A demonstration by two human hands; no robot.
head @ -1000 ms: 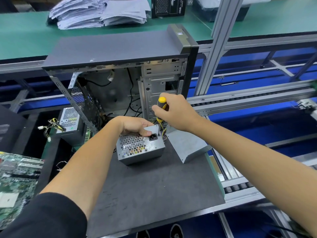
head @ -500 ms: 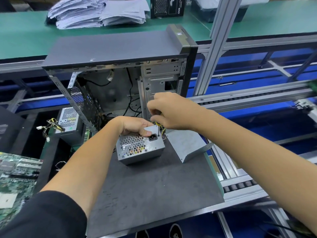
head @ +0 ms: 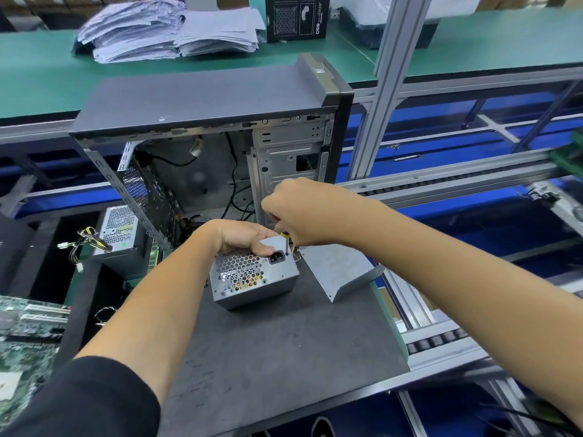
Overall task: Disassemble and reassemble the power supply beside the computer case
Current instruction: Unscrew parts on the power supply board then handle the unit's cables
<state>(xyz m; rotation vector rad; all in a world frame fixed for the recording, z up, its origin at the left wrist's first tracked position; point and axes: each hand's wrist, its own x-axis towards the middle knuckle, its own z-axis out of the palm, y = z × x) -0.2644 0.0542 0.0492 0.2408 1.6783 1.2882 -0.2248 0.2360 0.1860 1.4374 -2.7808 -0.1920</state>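
Right hand is curled around a screwdriver, mid-frame. You only see a sliver of the yellow handle poking out under the fist, plus the metal shaft running straight down to the top right corner of the power supply, right next to its black power socket. Whether the tip is actually seated in a screw, can't tell, too small.

Left hand grips the top back edge of the power supply, thumb hooked over the front face just above the honeycomb grille. A black sleeve shows in the lower left corner.

The power supply sits on a dark grey mat in the center of the frame, grille face toward the camera, with colored parts visible through the holes. Just to its right lies a bent grey metal cover, and some yellow wires peek out between the two.

Directly behind, the computer case stands open, side panel off, black cables hanging inside. Left of the case there's a second power supply with a bundle of yellow and black wires. A green circuit board is at the far left edge. Upper left has stacks of paper on a green bench, and a black box sits top center.
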